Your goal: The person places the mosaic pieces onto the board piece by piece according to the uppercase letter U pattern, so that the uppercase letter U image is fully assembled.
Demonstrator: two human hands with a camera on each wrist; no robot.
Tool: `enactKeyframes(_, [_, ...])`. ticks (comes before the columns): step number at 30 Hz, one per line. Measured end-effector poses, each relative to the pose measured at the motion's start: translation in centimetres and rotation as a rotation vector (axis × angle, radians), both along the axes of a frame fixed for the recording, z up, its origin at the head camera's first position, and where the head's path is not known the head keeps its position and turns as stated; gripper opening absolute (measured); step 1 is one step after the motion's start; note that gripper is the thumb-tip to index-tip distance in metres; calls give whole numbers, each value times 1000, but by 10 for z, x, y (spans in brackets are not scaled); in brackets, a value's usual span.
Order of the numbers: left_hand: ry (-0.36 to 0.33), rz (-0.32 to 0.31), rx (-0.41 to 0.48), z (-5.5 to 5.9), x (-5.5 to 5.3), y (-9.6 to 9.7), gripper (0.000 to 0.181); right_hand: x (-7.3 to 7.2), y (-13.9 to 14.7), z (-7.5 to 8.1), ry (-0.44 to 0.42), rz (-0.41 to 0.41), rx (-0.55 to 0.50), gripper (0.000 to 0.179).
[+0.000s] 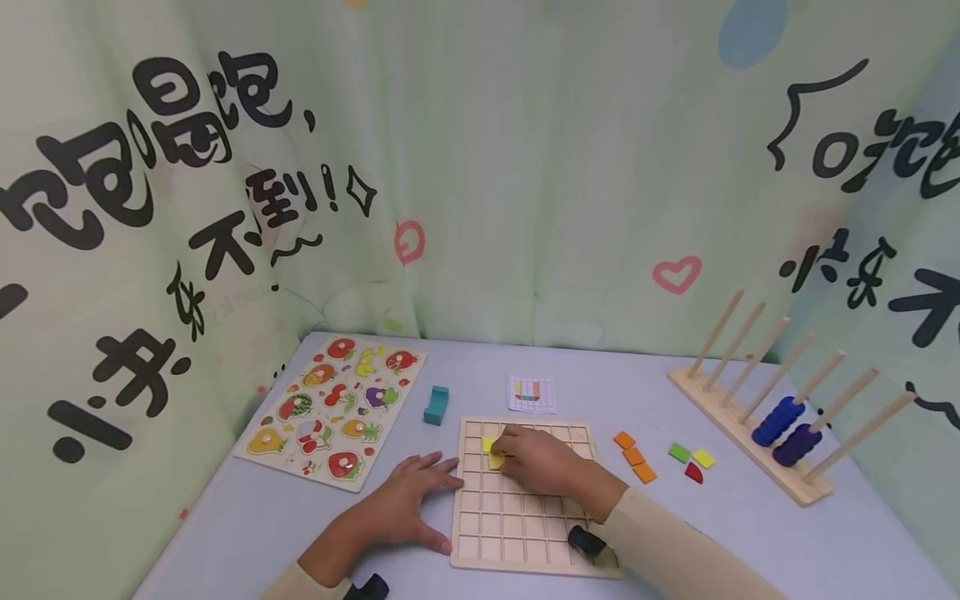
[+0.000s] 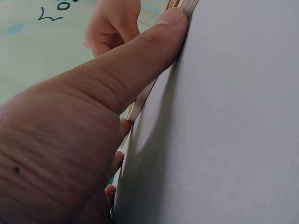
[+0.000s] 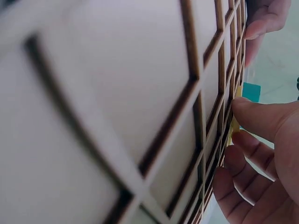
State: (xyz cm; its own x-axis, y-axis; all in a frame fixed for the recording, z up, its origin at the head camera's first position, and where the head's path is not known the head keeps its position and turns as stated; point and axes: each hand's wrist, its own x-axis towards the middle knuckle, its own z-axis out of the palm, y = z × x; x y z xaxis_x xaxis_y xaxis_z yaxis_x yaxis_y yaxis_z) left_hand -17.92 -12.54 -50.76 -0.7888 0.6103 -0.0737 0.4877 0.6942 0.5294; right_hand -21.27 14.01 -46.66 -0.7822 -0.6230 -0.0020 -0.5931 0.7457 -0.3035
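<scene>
A wooden grid board (image 1: 517, 526) with square cells lies on the table. Over its upper left part, my right hand (image 1: 543, 461) pinches a yellow tile (image 1: 496, 462) between thumb and fingertips, low against the cells. Another yellow tile (image 1: 488, 444) sits just above it in the grid. In the right wrist view, the thumb (image 3: 254, 112) and curled fingers close on a sliver of yellow. My left hand (image 1: 405, 504) rests at the board's left edge with fingers spread; in the left wrist view its thumb (image 2: 161, 35) presses along the wooden side.
Right of the board lie orange squares (image 1: 633, 456), a green piece (image 1: 679, 452), a yellow one (image 1: 703, 458) and a red quarter piece (image 1: 694, 473). A peg rack (image 1: 787, 481) with blue and purple beads stands farther right. Behind are teal blocks (image 1: 436, 406), a pattern card (image 1: 532, 394) and a fruit puzzle (image 1: 330, 417).
</scene>
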Motion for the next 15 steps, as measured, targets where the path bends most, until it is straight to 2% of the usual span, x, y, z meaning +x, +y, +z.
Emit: enactKeyframes(15, [-6, 8, -9, 0, 1, 1, 88, 0, -7, -2, 5, -1, 3, 25])
